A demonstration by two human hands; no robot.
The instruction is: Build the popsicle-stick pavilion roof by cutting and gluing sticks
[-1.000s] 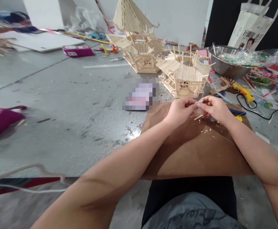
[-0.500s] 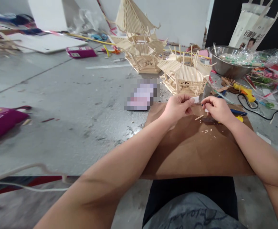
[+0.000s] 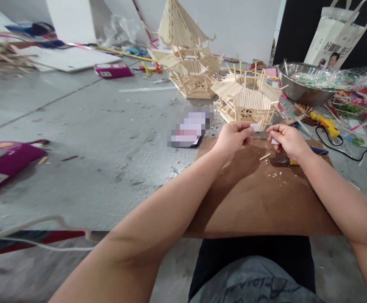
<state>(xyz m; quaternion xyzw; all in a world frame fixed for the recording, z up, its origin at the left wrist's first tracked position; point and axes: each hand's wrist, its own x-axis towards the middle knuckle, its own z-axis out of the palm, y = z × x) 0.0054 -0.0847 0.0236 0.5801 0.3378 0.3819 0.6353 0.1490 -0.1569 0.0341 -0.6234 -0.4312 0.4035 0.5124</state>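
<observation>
Between the thumb and fingers of my left hand (image 3: 236, 136) is a small white piece (image 3: 255, 127), flat like paper or card. My right hand (image 3: 286, 141), just to the right, pinches another small white piece (image 3: 275, 141), partly covered by the fingers. The two hands are apart, above the front of a brown board (image 3: 249, 202). Under my right hand lies a knife with a dark blade (image 3: 279, 160) and a yellow part. A short wooden stick (image 3: 265, 157) and pale crumbs rest on the board. Just beyond my hands stands a low stick pavilion (image 3: 249, 99).
A taller stick pagoda (image 3: 191, 63) stands behind. Left of the board lies a phone (image 3: 188, 130) with a blurred screen. To the right are a yellow glue gun (image 3: 325, 123), a metal bowl (image 3: 306, 90) and clutter. A purple power strip (image 3: 9, 166) sits at the left.
The white piece in my left hand now shows flatter and more fully. A slightly wider gap separates my hands. The whole view has shifted a little.
</observation>
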